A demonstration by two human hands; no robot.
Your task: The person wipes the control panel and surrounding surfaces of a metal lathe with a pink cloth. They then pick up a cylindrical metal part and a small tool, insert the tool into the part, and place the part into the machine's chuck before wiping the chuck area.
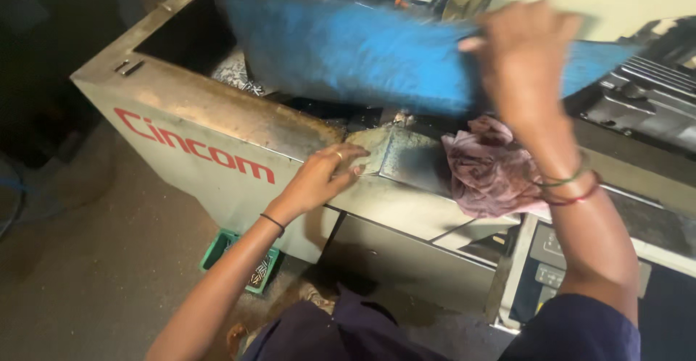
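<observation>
My right hand (523,64) is raised and grips the edge of a large blue panel (348,53), which is blurred and tilted over the open top of a grey machine cabinet (217,143). My left hand (322,176) rests flat on the cabinet's top edge, fingers touching a small grimy metal plate (406,156). A crumpled pinkish rag (487,169) lies on the ledge just below my right wrist.
The cabinet's dark open cavity (192,38) lies at the back left. A control keypad (551,256) sits at the lower right, ribbed black machine parts (645,93) at the far right. A green crate (257,267) stands on the dirty floor by my left forearm.
</observation>
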